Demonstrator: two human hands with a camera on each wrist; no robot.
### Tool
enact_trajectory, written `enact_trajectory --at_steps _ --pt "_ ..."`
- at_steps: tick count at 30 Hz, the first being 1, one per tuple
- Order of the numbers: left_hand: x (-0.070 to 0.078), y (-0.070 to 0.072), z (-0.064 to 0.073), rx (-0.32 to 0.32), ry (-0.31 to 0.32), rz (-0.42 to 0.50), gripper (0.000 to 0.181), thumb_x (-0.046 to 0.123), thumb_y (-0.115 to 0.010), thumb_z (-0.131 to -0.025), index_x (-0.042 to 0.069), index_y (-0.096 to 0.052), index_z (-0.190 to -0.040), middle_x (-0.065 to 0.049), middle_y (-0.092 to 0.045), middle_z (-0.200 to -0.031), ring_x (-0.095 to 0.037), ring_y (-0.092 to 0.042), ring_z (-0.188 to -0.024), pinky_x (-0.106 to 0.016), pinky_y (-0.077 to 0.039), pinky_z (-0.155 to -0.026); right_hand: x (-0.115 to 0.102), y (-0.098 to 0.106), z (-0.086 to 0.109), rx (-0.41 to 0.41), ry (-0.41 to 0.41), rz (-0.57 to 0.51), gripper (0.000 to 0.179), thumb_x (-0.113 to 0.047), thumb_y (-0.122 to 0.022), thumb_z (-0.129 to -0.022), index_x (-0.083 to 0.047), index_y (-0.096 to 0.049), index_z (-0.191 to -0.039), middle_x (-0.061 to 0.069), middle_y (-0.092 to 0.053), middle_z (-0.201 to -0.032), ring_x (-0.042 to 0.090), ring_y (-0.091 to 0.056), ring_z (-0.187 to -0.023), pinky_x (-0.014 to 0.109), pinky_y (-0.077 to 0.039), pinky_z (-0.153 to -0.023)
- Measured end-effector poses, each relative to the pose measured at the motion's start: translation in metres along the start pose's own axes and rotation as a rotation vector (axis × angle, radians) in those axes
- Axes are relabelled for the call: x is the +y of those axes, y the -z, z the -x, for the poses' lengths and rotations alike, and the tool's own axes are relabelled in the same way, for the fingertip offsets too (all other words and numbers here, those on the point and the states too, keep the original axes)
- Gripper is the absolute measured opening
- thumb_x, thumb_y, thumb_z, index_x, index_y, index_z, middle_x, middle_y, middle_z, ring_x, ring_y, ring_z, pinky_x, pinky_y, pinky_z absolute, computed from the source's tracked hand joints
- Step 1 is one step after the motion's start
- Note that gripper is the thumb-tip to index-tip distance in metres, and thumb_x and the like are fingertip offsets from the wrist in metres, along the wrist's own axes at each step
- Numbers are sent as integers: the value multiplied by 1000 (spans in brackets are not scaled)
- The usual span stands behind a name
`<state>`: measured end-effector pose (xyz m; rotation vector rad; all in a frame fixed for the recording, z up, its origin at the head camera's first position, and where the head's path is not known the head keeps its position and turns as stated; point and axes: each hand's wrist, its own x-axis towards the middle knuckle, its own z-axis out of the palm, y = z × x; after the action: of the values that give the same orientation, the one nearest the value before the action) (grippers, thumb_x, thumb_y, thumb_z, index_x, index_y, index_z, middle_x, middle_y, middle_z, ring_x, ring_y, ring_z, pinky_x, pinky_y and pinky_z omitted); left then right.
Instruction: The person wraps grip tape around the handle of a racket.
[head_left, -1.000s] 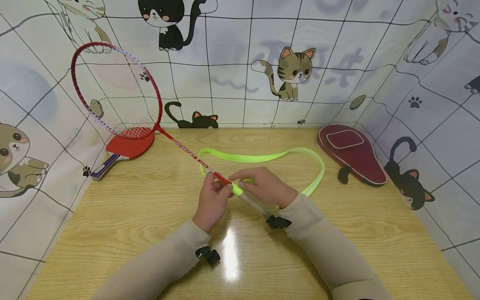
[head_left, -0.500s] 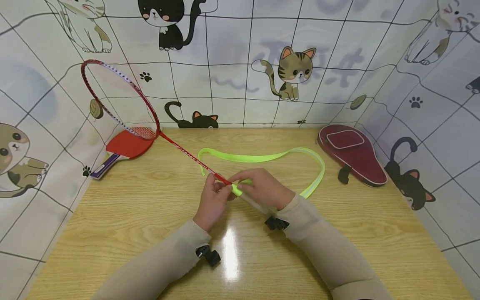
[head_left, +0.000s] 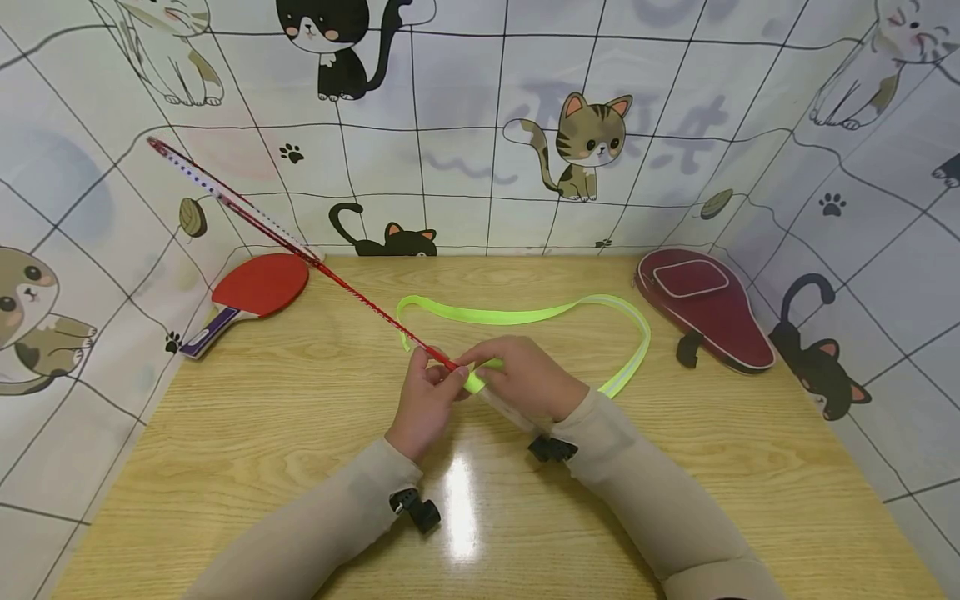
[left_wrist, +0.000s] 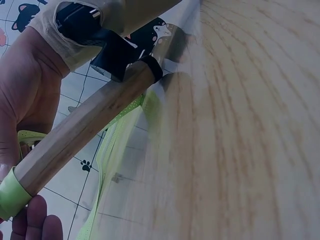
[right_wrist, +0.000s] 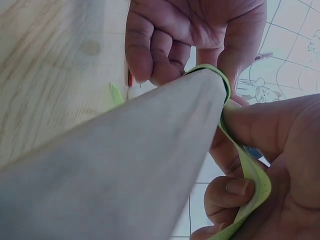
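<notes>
A red badminton racket point(head_left: 367, 304) slants up to the left in the head view, its head seen nearly edge-on. My left hand point(head_left: 423, 404) pinches it where the shaft meets the handle. The bare wooden handle point(left_wrist: 95, 115) shows in the left wrist view, with a band of yellow-green grip tape point(left_wrist: 12, 197) round its upper end. My right hand point(head_left: 528, 379) holds the tape beside the handle, thumb against the wrap, with the strip running through its curled fingers in the right wrist view. The loose tape point(head_left: 517, 317) curves over the table behind the hands.
A red table tennis bat point(head_left: 262, 287) lies at the back left of the wooden table point(head_left: 300, 392). At the back right lies a dark red zipped bat case point(head_left: 701, 308). Cat-printed sheeting point(head_left: 465, 158) walls the table at the back and sides.
The racket has rolled about its shaft, so its head goes from showing its stringed face to nearly edge-on. Both hands stay almost in place.
</notes>
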<state>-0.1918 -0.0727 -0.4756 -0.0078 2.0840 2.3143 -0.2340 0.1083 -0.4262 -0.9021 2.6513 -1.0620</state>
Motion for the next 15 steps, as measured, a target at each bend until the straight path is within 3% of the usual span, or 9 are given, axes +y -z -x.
enact_trajectory --at_steps 11,15 --pt "0 0 -2 -6 13 -5 30 0 -61 -101 3 -40 -122 -9 -64 -97 -16 -67 -90 -35 -60 -84 1 3 0 -13 -74 -22 29 -6 -66 -101 -18 -77 -125 -4 -76 -120 17 -67 -106 39 -53 -94" --pt "1 1 -2 -24 0 -21 28 1 -60 -102 5 -41 -122 -9 -64 -99 -17 -66 -93 -34 -58 -85 1 4 0 -15 -65 -27 29 -5 -67 -100 -17 -78 -124 -5 -76 -121 17 -68 -107 40 -54 -95"
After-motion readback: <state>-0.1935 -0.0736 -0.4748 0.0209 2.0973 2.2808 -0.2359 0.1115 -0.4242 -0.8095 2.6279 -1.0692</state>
